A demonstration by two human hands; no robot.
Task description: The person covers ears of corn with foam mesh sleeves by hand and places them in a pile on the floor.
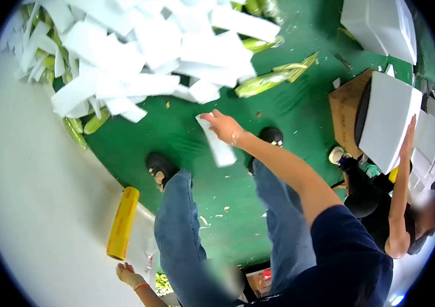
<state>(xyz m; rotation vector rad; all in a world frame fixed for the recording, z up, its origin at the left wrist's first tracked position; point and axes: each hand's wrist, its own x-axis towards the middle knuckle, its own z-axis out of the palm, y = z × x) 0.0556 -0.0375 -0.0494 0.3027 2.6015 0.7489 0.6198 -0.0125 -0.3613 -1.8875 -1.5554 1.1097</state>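
Observation:
My right hand (222, 128) is closed on one end of a white foam sheet (221, 152), which hangs down over the green floor between my feet. At the lower left my left hand (130, 275) has loosely bent fingers that look slightly apart, and I see nothing in them. Just beyond its fingertips a yellow roll (122, 223) lies on a white surface (64, 204). Ahead of my right hand is a big heap of white sheets (145, 48). Ears of corn in green husks (266, 83) lie beside it, some wrapped in clear film, and others poke out from under it.
White foam boxes (389, 117) and a brown cardboard box (348, 107) stand on the right. Another person (376, 199) is there with one arm (399, 204) raised to a white box. Scraps litter the green floor (227, 204). More corn (163, 283) shows behind my left leg.

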